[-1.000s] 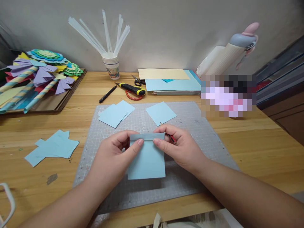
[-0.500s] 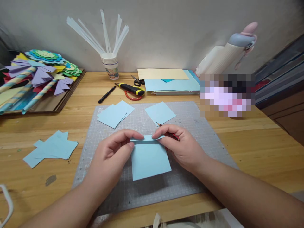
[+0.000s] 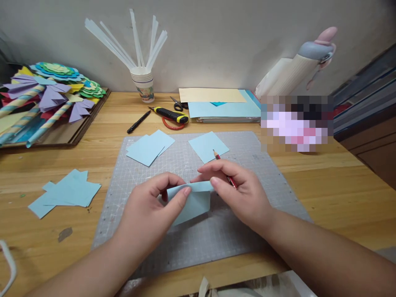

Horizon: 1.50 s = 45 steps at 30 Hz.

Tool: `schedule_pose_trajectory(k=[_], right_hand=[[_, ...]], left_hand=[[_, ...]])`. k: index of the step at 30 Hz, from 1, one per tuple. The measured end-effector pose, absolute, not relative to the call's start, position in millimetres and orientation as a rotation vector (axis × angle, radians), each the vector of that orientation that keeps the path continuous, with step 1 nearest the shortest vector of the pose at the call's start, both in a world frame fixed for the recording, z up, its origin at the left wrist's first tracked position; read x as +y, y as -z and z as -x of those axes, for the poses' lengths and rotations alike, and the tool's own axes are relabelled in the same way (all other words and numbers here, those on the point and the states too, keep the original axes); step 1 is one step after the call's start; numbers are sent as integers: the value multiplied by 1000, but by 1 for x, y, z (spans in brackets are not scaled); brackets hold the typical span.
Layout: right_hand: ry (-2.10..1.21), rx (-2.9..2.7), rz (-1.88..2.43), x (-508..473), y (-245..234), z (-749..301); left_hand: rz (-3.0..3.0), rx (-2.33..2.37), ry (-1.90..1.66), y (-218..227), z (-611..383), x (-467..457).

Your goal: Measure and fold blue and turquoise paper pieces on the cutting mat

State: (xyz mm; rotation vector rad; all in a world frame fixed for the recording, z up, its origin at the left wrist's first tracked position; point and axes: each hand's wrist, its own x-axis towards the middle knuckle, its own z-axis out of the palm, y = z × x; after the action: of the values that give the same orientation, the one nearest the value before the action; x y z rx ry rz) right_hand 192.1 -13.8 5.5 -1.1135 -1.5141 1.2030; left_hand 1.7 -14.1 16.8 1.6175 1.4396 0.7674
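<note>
Standing by the desk here. Both hands are over the middle of the grey mat (image 3: 198,247), working one blue sheet (image 3: 194,204). The left hand (image 3: 151,206) has thumb and forefinger pinched shut on the sheet's top edge at the 9 o'clock end. The right hand (image 3: 239,194) pinches the same edge at the 3 o'clock end. That edge looks turned over into a narrow strip, and I'd guess gripping both ends is what holds the fold straight. The top edge is lifted a little and the rest droops toward the mat.

The right hand also has one pencil (image 3: 224,167) tucked between its fingers, tip pointing to about 11 o'clock. Probably parked there so thumb and forefinger stay free.

Counts, clock read from the sheet:
- two squares (image 3: 150,148) overlapping on the mat at 11 o'clock
- one more square (image 3: 208,146) at 12
- a loose pile (image 3: 66,194) of blue offcuts off the mat at 9, too overlapped to count
- one pen (image 3: 138,122), one knife (image 3: 170,114) and one pair of scissors (image 3: 177,105) at 12, just past the mat's far edge, handy but out of the way
- one cup (image 3: 144,84) of white strips by the wall, seven or so
- one flat paper stack (image 3: 216,103) at 1
- a heap of paper flowers (image 3: 46,95) at 10
</note>
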Motion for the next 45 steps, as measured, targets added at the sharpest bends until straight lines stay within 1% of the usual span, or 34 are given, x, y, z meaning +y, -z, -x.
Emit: schedule_pose_trajectory(k=[2, 8, 14, 17, 19, 22, 25, 29, 33, 36, 41, 45], right_hand=[[-1167, -1611, 1122, -15, -7, -192], [-909, -1926, 1129, -17, -7, -190], [-809, -2013, 1115, -13, -11, -195], [-775, -1905, 1205, -6, -16, -201], [-804, -1748, 1264, -1, -18, -205], [-972, -1562, 1238, 0, -19, -205], [-1098, -1610, 1167, -5, -18, -200], [-1044, -1777, 1205, -12, -15, -192], [-1197, -1877, 1159, -13, -14, -189], [-1288, -1870, 1116, -13, -12, -189], [-1259, -1851, 1084, -14, -9, -188], [-1183, -1732, 1127, -11, -12, -191]], left_hand=[[-1733, 1418, -777, -16, -2, -17], [-1916, 1307, -809, -17, -4, -19], [-1789, 1294, -890, -21, -1, -18], [-1637, 1366, -998, -23, 3, -17], [-1525, 1406, -1048, -23, 4, -15], [-1380, 1386, -1046, -21, 3, -13], [-1340, 1328, -984, -19, 1, -13], [-1466, 1412, -842, -21, -1, -14], [-1748, 1331, -751, -25, -1, -16], [-1798, 1244, -654, -26, -2, -17], [-1773, 1283, -615, -26, -3, -15], [-1766, 1328, -649, -26, -2, -13]])
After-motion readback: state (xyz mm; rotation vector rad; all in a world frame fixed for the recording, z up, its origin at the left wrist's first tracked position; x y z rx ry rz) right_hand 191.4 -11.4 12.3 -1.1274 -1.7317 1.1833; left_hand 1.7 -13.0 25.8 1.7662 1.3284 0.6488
